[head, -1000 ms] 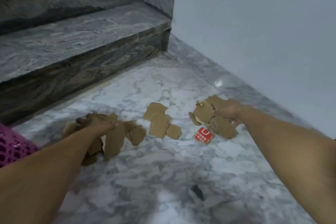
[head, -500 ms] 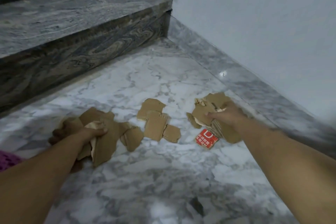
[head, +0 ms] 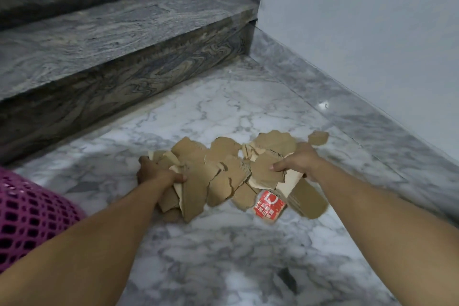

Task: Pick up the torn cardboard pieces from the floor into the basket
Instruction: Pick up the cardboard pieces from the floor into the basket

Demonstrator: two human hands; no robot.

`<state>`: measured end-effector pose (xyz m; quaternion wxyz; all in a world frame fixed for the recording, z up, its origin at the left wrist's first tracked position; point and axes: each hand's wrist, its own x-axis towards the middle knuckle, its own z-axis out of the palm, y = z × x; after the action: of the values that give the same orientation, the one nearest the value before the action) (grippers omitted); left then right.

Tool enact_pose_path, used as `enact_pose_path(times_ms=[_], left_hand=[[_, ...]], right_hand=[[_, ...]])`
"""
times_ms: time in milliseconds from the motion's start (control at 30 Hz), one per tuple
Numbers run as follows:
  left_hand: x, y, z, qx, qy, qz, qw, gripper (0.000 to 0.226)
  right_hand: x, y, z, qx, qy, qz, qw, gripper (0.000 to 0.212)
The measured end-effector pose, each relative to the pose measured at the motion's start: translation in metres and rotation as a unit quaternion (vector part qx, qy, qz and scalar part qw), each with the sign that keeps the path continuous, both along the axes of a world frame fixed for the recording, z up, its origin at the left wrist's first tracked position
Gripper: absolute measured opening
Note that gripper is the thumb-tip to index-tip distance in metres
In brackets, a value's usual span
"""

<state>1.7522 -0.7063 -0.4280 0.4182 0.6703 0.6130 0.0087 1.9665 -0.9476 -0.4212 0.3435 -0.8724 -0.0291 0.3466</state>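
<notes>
Several torn brown cardboard pieces [head: 223, 176] lie bunched in one heap on the marble floor. My left hand [head: 155, 172] grips the heap's left side, fingers curled over the pieces. At the right side my right hand [head: 299, 160] is closed on more pieces, thumb on top. One piece with a red printed label [head: 269, 207] hangs at the heap's front right. A single small piece [head: 318, 137] lies apart, beyond my right hand. The pink mesh basket [head: 27, 213] shows at the left edge, left of my left forearm.
A dark marble step [head: 119, 40] rises behind the heap. A grey wall [head: 360, 20] with a marble skirting [head: 347, 97] closes off the right side. Bare marble floor [head: 223, 256] stretches between my forearms.
Both hands have swept inward, pushing the separate scatterings of cardboard together into one heap and closing on its two sides. The basket has come further into view at the left.
</notes>
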Motion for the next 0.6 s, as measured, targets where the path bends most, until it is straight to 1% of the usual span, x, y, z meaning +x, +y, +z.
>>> enact_pose_path(times_ms=[133,233,300,400,467,567,600], left_hand=[[-0.006,-0.003,-0.004,-0.046,-0.025,0.011,0.999,0.097],[-0.014,-0.005,0.002,-0.073,-0.048,0.013,0.996,0.085],[-0.018,-0.004,0.015,-0.08,-0.064,0.015,0.995,0.08],[-0.026,-0.001,0.044,-0.062,-0.079,-0.004,0.995,0.086],[-0.027,0.003,0.064,-0.049,-0.088,-0.017,0.995,0.083],[-0.041,0.005,0.112,-0.042,-0.129,-0.033,0.99,0.064],[-0.042,0.005,0.127,-0.042,-0.14,-0.038,0.988,0.056]], right_hand=[[-0.017,0.008,0.002,0.045,0.034,-0.024,0.998,0.047],[-0.031,0.009,0.013,0.06,0.033,-0.024,0.997,0.047],[-0.039,0.01,0.028,0.066,0.014,-0.019,0.998,0.046],[-0.053,0.011,0.062,0.066,-0.027,-0.004,0.997,0.043],[-0.055,0.013,0.088,0.063,-0.053,0.01,0.997,0.041],[-0.067,0.016,0.132,0.069,-0.101,0.017,0.992,0.046],[-0.071,0.017,0.147,0.076,-0.105,0.012,0.992,0.046]])
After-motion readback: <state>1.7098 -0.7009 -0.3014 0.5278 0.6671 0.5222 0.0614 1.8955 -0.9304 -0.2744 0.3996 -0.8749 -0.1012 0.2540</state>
